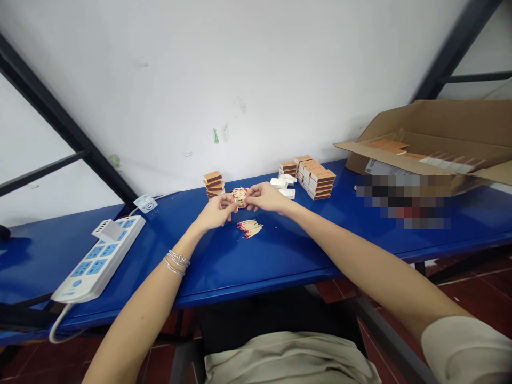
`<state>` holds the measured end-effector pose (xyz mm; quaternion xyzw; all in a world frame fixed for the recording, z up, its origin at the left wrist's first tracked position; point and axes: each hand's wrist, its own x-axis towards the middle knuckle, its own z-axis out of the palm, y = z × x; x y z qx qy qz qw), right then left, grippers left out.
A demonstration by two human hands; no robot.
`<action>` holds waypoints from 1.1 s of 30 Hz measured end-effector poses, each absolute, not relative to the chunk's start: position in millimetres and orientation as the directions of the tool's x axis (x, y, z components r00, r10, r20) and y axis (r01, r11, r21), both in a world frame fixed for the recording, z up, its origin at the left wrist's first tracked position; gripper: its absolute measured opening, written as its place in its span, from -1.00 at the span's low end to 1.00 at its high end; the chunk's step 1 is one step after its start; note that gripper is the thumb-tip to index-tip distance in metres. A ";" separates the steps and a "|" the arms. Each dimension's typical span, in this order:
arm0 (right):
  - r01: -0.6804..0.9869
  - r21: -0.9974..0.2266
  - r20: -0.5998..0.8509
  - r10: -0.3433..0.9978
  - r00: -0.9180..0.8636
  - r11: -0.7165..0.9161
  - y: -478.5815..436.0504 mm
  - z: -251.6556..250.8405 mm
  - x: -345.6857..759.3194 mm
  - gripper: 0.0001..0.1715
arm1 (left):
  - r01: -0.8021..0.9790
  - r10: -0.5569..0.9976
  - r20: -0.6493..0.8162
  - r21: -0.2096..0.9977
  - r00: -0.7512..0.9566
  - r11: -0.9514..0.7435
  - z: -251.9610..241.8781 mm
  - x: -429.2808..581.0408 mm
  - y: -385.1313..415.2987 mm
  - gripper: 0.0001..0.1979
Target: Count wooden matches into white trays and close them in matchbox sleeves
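Note:
A heap of wooden matches (239, 195), mostly red-tipped, lies at the middle of the blue table. My left hand (218, 211) is at its left side, thumb and fingers bent in and closed on some matches. From the right, my right hand (266, 198) pinches matches at the same heap, its fingertips close to those of the left. The fingers partly hide how many matches each holds. Nearer to me, a smaller loose bunch of matches (250, 228) lies on the tabletop, red heads mostly to the left.
Stacked brown matchboxes stand behind my left hand (213, 183) and at the back right (316, 178). White inner trays (282, 184) lie beside my right hand. A power strip (102, 258) occupies the left, an open cardboard box (428, 125) the right. A wall (256, 80) rises behind the table (256, 272).

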<state>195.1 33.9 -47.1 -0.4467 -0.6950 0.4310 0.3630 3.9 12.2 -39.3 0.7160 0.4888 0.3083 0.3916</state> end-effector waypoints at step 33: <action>0.627 -0.537 0.139 0.792 -0.594 0.565 36.4 -44.0 209.9 -0.86 | 0.859 0.954 0.267 0.445 0.141 -0.251 -43.2 -0.4 17.4 -0.83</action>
